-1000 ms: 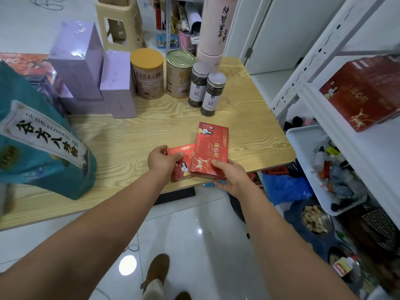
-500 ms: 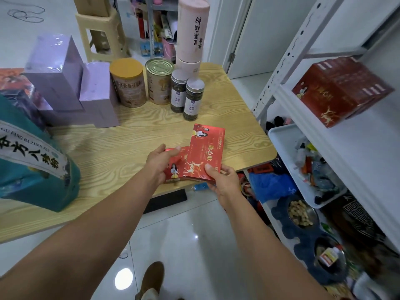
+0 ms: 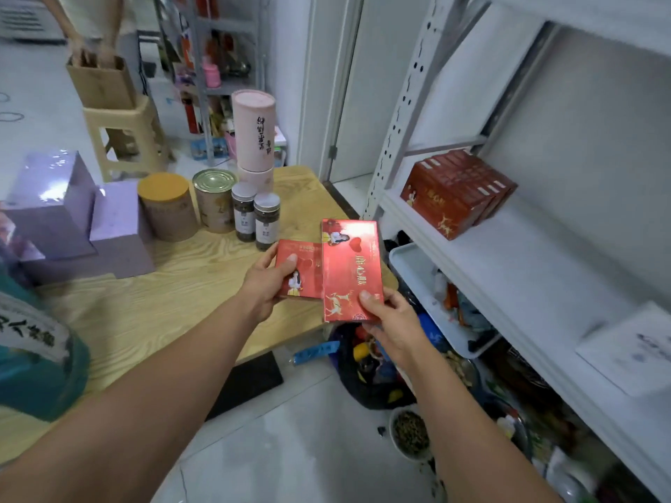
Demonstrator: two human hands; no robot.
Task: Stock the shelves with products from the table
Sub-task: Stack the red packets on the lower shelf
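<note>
My right hand [image 3: 390, 315] grips the lower edge of a tall red box [image 3: 351, 266] with gold deer and holds it upright above the wooden table's [image 3: 174, 285] right corner. My left hand [image 3: 267, 279] holds a second red box [image 3: 303, 265] just left of it, partly behind the first. A row of several matching red boxes [image 3: 454, 194] stands on the white shelf [image 3: 526, 270] to the right. On the table stand two dark jars [image 3: 256, 219], two tins [image 3: 214, 197], a pink tube [image 3: 254, 132], purple boxes [image 3: 72, 219] and a teal bag [image 3: 32, 350].
A white sheet [image 3: 631, 346] lies on the shelf at the right. Below the shelf are a white tray [image 3: 417, 281] of clutter and bowls on the floor. Behind the table are a beige stool [image 3: 123, 136] with a cardboard box and a person.
Both hands have lifted the two red boxes off the table and carried them up and right toward the shelf. My view has swung upward, showing more of the shelf.
</note>
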